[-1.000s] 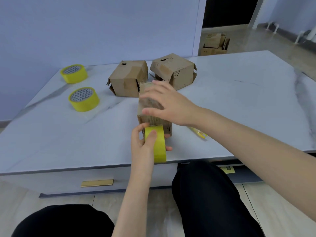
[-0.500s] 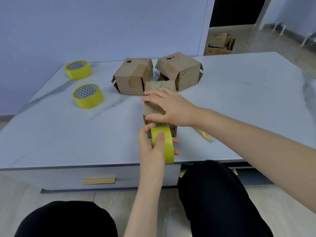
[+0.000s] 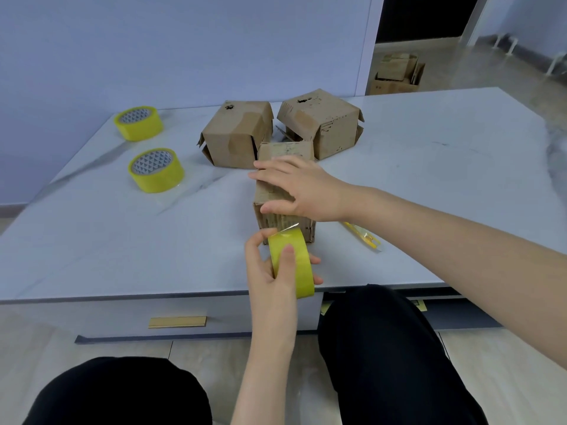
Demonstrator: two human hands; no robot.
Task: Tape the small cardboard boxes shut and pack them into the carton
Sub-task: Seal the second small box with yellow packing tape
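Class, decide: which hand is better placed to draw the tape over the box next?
Left. The left hand grips the tape roll at the near face of the box; the right hand lies flat on top, steadying it.

Pale marble-look bench point(image 3: 429, 179) with faint grey veins, a dark front edge and a brass-coloured drawer handle point(image 3: 177, 322) below. Holds two yellow tape rolls lying flat at the left: far tape roll point(image 3: 138, 122) by the back edge, near tape roll point(image 3: 156, 170) closer to the front. Carries three worn cardboard boxes mid-bench: left box point(image 3: 237, 133) and right box point(image 3: 322, 121) side by side toward the back, flaps loose, and front box point(image 3: 271, 193) just before them. Thin yellow strip point(image 3: 362, 236) lying flat right of the front box.
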